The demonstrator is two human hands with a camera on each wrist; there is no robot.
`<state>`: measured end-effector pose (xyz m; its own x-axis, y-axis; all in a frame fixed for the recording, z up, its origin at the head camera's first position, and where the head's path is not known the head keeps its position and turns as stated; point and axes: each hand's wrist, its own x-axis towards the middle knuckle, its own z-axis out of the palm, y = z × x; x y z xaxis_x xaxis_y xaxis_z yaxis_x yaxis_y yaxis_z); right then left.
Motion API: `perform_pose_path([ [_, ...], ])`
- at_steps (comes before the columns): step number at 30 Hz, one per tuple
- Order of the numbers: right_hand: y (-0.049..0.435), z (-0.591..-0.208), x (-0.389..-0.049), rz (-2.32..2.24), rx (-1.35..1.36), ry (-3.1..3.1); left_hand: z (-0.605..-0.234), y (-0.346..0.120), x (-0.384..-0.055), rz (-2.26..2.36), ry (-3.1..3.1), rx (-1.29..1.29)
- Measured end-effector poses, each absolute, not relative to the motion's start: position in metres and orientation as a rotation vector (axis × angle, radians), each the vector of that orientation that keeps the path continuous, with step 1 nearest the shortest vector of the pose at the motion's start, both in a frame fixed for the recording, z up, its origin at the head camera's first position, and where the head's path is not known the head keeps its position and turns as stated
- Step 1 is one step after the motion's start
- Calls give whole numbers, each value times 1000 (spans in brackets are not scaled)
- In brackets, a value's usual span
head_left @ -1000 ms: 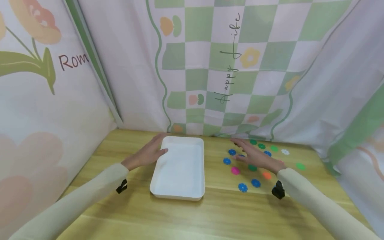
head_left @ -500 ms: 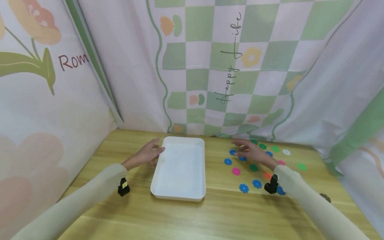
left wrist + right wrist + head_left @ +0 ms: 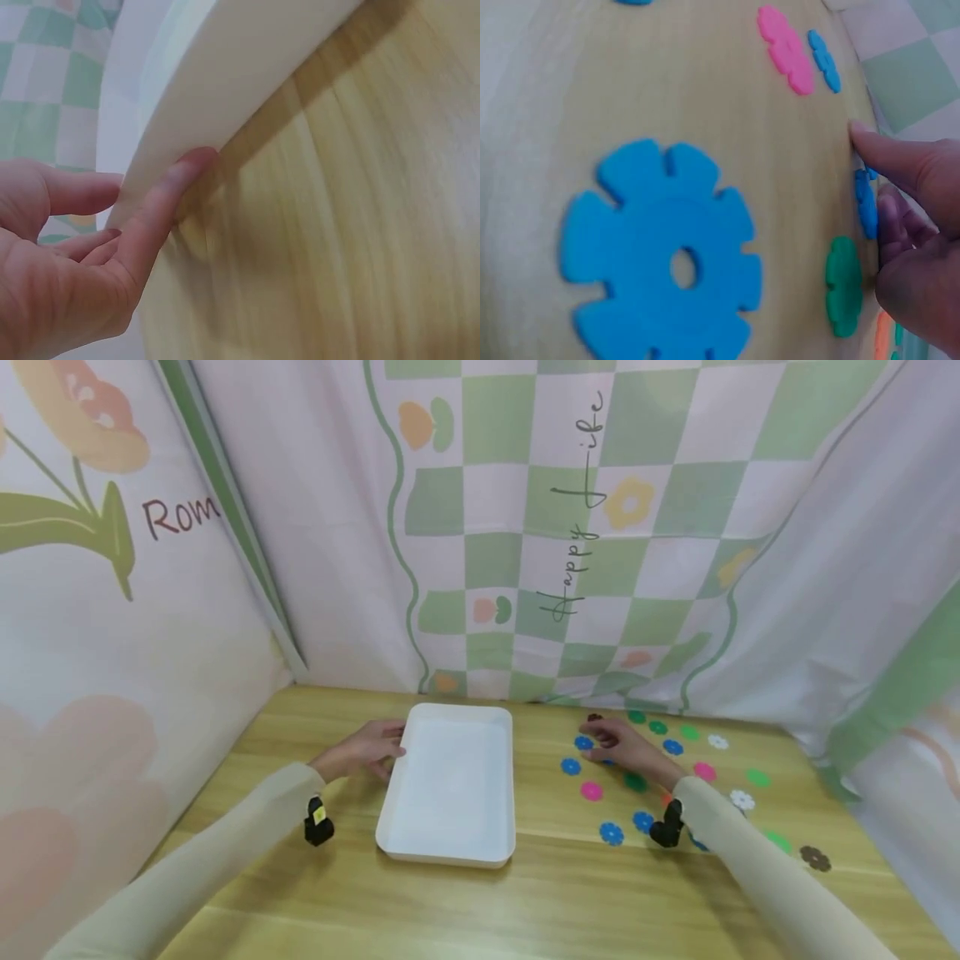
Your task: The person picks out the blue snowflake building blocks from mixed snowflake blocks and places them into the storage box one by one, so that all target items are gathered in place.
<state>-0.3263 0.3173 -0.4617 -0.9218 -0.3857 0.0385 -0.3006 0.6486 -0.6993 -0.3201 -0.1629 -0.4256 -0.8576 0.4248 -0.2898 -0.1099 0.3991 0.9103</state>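
My left hand (image 3: 363, 748) holds the left wall of a shallow white tray (image 3: 507, 793). In the left wrist view, the thumb (image 3: 82, 193) reaches the rim while a finger (image 3: 161, 202) lies against the outer wall. On the right, my right hand (image 3: 626, 747) is low over notched flower-shaped plastic discs. Its thumb and forefinger stand apart on either side of a blue disc (image 3: 583, 742). A brown disc (image 3: 595, 717) shows just beyond the fingertips. In the right wrist view the thumb (image 3: 892, 157) points down at the table, and the forefinger is mostly hidden.
More discs lie scattered on the wooden table (image 3: 450, 910): pink (image 3: 592, 791), blue (image 3: 611, 833), white (image 3: 742, 800), green (image 3: 657, 727) and brown (image 3: 815, 858). Patterned curtains (image 3: 495, 502) border the table at the back and sides. Each wrist carries a small black device.
My left hand has come off the tray's far left corner and lowered onto its left wall. My right hand has dropped closer to the discs, its fingers more bent, uncovering the brown disc.
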Motion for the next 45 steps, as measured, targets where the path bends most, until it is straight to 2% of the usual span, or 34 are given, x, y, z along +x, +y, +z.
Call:
perform_pose_path([
  [17,309,-460,-327,-1137,-531,2806,-431,-159,-318,1550,2110,177],
  [25,295,-451,-337,-1149,-674,2833,-432,-156,-316,1571,2136,151],
  [40,261,-403,-333,-1583,-246,2474,-428,-156,-316,1598,2118,165],
  [45,241,-396,-337,-1678,-198,2376,-431,-153,-317,1603,2126,154],
])
